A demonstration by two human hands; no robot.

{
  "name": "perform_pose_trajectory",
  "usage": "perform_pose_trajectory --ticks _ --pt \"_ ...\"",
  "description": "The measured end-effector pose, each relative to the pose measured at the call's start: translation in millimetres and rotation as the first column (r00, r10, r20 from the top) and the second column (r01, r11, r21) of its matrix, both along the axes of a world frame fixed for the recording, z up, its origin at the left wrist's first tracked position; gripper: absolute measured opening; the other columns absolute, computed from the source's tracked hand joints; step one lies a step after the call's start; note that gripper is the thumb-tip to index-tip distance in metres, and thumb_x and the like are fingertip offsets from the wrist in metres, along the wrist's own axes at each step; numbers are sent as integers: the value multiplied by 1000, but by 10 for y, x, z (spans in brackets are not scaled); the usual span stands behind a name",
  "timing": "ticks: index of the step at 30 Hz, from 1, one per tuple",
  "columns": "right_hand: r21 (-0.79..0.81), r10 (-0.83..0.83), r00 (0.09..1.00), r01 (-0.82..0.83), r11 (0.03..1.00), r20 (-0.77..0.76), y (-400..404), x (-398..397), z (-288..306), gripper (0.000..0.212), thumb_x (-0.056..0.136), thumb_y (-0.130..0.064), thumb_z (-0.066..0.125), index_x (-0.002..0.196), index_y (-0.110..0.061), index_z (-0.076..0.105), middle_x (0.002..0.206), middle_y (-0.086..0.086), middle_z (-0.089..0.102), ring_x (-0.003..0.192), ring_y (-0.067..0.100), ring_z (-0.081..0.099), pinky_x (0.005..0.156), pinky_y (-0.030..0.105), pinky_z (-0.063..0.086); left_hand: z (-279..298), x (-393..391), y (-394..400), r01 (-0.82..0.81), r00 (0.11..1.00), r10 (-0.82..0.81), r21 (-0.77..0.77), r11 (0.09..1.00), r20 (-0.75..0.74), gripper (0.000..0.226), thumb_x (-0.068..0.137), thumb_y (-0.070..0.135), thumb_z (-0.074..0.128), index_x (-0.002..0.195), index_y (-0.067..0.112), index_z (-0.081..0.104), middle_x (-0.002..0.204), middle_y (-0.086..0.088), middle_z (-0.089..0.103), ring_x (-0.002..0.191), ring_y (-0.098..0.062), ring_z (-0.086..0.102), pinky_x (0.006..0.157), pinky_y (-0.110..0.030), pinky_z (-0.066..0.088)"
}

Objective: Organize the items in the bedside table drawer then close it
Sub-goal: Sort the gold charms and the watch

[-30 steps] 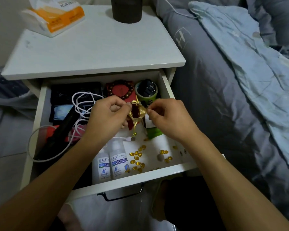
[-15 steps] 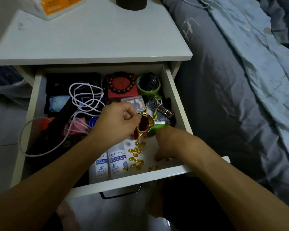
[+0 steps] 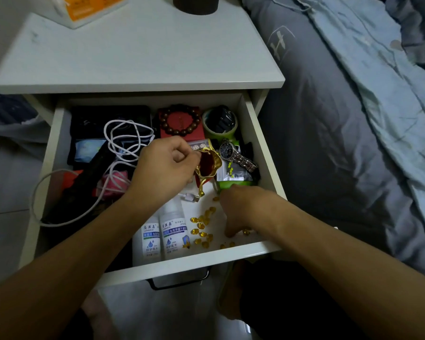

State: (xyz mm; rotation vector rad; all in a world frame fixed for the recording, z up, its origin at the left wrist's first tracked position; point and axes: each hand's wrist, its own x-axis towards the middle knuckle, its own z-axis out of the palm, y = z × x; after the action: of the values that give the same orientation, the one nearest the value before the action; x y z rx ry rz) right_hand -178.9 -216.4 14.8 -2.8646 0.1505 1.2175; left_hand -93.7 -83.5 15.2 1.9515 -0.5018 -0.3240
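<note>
Left hand (image 3: 167, 168): fingers curled, pinching the rim of a small red-and-gold pouch (image 3: 206, 165) and holding it mouth-up above the middle of the drawer (image 3: 263, 148). Right hand (image 3: 241, 212): reaching down to the drawer floor at the front right corner, fingertips among the loose amber capsules (image 3: 203, 225); whether it grips one cannot be told.

The drawer stands pulled fully out of the bedside table (image 3: 138, 57). Contents, placed relative to the pouch:
- Capsules: scattered in front, on the white drawer floor.
- Two white bottles (image 3: 162, 231): in front and slightly left, lying side by side.
- Wristwatch (image 3: 236, 155): just beside, to the right, on a silver packet.
- Bead bracelet (image 3: 180, 121): behind, on a red box.
- White cable (image 3: 123, 143): to the left, loosely coiled, one loop hanging over the drawer's left wall.
</note>
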Motion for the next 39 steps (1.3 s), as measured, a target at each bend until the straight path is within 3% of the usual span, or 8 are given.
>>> perform_pose_trajectory --ticks 6,12,18,24,28,31,39 --pt "-66 155 988 -156 986 -16 126 100 -64 48 87 -24 69 129 -6 55 129 10 56 104 25 60 72 33 49 -21 11 6 5 1000 -5 -8 1000 2 15 92 20 65 79 11 65 57 -3 67 53 -18 66 59 -32 57" --pt "-92 141 990 -141 986 -13 128 53 -132 49 85 -17 70 130 -6 54 129 11 56 114 27 58 72 33 45 -59 30 11 11 1000 -11 -23 1000 0 16 92 20 66 79 11 65 58 -10 66 55 -25 66 58 -32 57" --pt "-73 79 997 -79 994 -7 170 15 -147 40 93 -7 52 133 -1 49 135 16 52 120 32 55 90 40 49 -79 30 32 13 1000 -13 -14 1000 8 17 92 21 66 79 10 64 61 -13 66 59 -32 66 61 -43 58" --pt "-73 1 998 3 997 58 171 22 -165 38 93 -10 51 131 -3 51 134 15 52 120 31 55 86 38 48 -82 30 22 18 1000 -18 -9 1000 24 18 92 21 66 77 10 64 61 -16 65 61 -39 65 62 -50 57" --pt "-58 -6 998 10 998 60 171 21 -152 42 89 -12 61 128 -4 52 132 14 53 118 29 56 75 33 43 -77 42 27 17 1000 -17 -4 1000 26 18 92 22 66 78 10 64 61 -15 66 60 -37 66 63 -49 57" --pt "-61 17 1000 -16 998 21 185 19 -160 55 82 -18 72 131 -6 50 131 12 53 117 29 56 81 35 48 -90 42 23 23 999 -23 1 1000 29 18 92 22 66 77 11 64 61 -16 65 60 -39 65 62 -50 57" --pt "-46 79 992 -75 996 94 209 4 -186 37 90 -8 56 126 -1 54 129 16 56 116 32 57 86 38 50 -98 38 16 19 1000 -19 18 1000 15 17 91 23 67 78 12 64 59 -11 66 57 -29 67 64 -46 59"
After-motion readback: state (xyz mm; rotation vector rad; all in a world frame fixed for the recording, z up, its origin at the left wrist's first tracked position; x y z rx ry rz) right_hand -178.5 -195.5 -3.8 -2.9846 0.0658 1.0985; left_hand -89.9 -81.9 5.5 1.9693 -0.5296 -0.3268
